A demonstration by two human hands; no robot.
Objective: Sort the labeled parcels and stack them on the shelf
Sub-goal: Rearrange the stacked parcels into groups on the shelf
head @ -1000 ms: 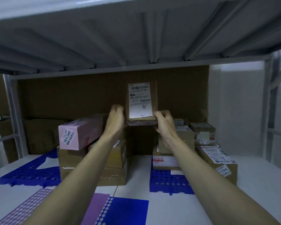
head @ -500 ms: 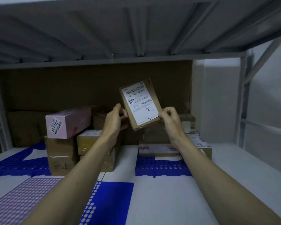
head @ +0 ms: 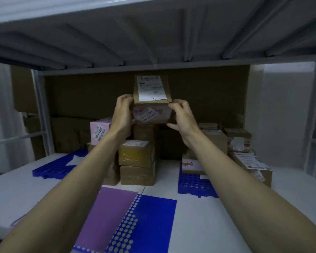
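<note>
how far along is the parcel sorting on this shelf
Done: parcels already stand stacked, the middle stack and a right group. In hand: left hand and right hand hold a labeled box above the middle stack. Left: setting it down; further parcels aren't visible.

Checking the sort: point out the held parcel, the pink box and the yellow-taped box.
held parcel point(head: 150, 89): head view, on its white label.
pink box point(head: 100, 132): head view, on its labeled end face.
yellow-taped box point(head: 135, 155): head view, on its yellow front.

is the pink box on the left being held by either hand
No, the pink box sits on the left stack untouched, while the left hand and right hand hold the brown labeled parcel between them.
</note>
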